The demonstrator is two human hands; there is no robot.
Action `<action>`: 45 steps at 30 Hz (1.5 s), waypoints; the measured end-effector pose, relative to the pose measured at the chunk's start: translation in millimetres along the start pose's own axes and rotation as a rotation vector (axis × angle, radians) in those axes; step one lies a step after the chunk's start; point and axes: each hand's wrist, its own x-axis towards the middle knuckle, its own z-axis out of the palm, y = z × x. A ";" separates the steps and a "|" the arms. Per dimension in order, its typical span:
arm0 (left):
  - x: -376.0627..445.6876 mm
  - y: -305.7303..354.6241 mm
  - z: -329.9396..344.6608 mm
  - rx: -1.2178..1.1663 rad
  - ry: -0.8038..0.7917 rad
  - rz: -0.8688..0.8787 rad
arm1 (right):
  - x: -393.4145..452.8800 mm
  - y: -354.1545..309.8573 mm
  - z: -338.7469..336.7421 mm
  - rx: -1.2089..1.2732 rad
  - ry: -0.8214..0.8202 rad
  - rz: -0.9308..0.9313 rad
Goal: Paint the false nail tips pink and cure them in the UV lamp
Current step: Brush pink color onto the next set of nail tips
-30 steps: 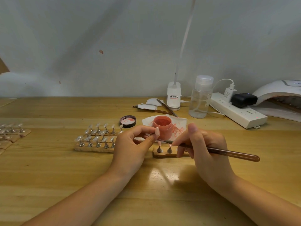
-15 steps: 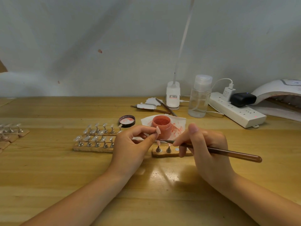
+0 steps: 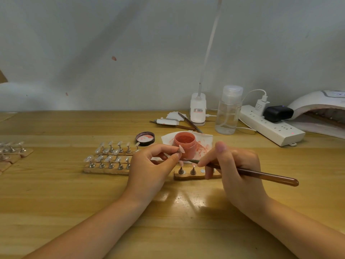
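Pink, pointed and made of plastic, the false nail tip (image 3: 181,148) sits on its small stand, which the left hand (image 3: 153,165) pinches between thumb and forefinger, just in front of the open jar of pink gel (image 3: 185,142). The tip's long axis runs upward and a little to the left, with the point on top. The right hand (image 3: 235,171) grips the long brown brush (image 3: 250,173) like a pen, fingers closed around its front part. The brush lies almost level, its thick end far to the right and its fine bristle end pointing left, toward the left thumb. The bristles are a little below and to the right of the held tip, near it; whether they touch it I cannot tell.

So the next stroke, I think, needs the bristles to go up and left, then along the tip's long axis. The right hand is the nearer one for this.

Under both hands the short wooden holder strip (image 3: 188,177) carries two metal stands with pink tips. More clear unpainted tips (image 3: 110,156) wait on strips to the left. The white UV lamp (image 3: 317,103) stands far right, well apart.
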 end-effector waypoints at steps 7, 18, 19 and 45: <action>0.1 -0.6 0.0 0.026 -0.002 0.002 | 4.1 2.5 2.6 -0.160 -0.021 0.006; 0.1 -0.2 0.0 0.005 -0.014 0.000 | 3.8 1.7 2.4 -0.121 0.006 0.004; -0.1 -0.4 0.0 0.005 -0.017 0.000 | 4.0 2.0 2.9 -0.145 -0.002 0.011; 0.0 0.3 -0.2 0.008 -0.024 -0.025 | 2.2 -1.0 2.4 0.110 0.059 0.103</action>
